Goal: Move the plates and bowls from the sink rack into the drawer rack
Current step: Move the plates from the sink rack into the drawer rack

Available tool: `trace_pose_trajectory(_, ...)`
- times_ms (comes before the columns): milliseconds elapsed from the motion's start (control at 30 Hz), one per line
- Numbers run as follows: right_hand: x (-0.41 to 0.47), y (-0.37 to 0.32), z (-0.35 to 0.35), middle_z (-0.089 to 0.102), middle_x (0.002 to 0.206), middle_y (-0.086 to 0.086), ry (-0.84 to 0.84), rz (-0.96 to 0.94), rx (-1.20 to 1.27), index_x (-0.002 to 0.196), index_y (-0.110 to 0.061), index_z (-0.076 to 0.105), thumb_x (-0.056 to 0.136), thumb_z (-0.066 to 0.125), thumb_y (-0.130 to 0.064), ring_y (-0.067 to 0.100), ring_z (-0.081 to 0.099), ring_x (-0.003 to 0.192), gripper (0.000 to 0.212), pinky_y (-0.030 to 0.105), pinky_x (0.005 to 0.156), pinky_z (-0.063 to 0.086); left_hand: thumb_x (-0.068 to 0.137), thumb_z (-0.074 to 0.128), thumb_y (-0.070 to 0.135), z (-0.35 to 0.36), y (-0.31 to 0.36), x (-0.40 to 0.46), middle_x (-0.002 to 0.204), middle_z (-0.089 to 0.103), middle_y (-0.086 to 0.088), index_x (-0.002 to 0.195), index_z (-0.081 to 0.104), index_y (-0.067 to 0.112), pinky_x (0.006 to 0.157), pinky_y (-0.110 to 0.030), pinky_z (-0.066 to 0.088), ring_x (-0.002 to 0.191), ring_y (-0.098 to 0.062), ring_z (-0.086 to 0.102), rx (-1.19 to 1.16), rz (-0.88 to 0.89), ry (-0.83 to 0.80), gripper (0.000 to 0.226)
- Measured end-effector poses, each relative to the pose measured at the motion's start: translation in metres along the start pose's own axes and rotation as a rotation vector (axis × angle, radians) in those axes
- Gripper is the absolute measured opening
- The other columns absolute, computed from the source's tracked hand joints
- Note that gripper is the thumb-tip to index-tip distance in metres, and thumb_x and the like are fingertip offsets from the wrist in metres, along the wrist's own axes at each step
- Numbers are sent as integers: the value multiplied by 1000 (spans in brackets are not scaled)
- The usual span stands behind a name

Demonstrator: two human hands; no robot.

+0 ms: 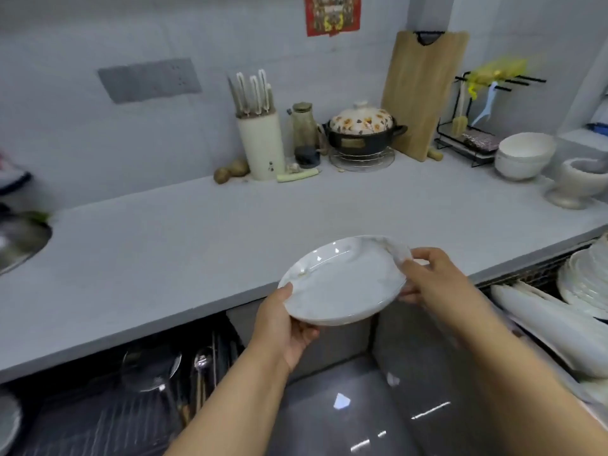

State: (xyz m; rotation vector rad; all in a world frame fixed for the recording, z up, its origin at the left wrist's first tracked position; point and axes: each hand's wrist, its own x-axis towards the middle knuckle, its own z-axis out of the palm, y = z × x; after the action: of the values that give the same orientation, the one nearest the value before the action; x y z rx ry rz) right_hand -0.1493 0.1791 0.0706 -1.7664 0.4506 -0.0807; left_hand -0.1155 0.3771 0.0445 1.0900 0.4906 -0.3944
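Above the near edge of the counter point(204, 245), a white plate point(342, 284) hangs tilted in the air, held between both hands. Left hand point(283, 327) grips the plate's near-left rim, thumb on top and fingers curled underneath. Right hand point(434, 274) pinches the right rim, thumb over the edge and fingers behind it. Under the plate lies the dark glossy floor point(345, 416).

At the right, an open drawer rack point(539, 274) under the counter carries white plates standing on edge point(585, 281), with more white dishes point(546, 327) lying nearer. At the near left, another open drawer point(98, 419) shows utensils point(200, 373) and a glass lid point(151, 366).

Along the far wall stand a knife block point(261, 143), a glass jar point(304, 126), a black pot with a flowered lid point(363, 133) and a cutting board point(422, 93) leaning upright. Two potatoes point(230, 171) sit left of the block. Stacked white bowls point(523, 154) and a mortar point(579, 182) stand at the far right. A blurred sink rim point(23, 245) shows at the left edge.
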Motion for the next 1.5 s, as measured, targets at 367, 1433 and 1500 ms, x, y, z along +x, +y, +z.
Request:
trace_pose_trajectory(367, -114, -36, 241, 67, 106, 27, -436, 173, 328, 117, -2, 57, 95, 46, -19, 37, 66, 83, 30, 45, 75, 57, 99, 42, 29, -258, 51, -90, 62, 66, -7, 99, 62, 9, 35, -20, 40, 43, -18, 55, -169, 91, 246, 29)
trace_pose_trajectory(1433, -131, 46, 711, 61, 77, 17, -784, 203, -379, 104, 2, 54, 73, 53, -19, 30, 62, 61, 38, 40, 49, 57, 96, 48, 29, -663, 110, -64, 85, 61, 5, 101, 60, 17, 86, -35, 49, 85, -16, 58, 307, 108, 951, 18)
trace_pose_trajectory(1500, -125, 52, 730, 62, 81, 13, -795, 191, -423, 108, -2, 53, 65, 52, -27, 30, 63, 67, 50, 37, 53, 57, 96, 48, 30, -673, 109, -59, 85, 61, 8, 104, 61, 16, 82, -30, 45, 83, -12, 57, 446, 84, 956, 21)
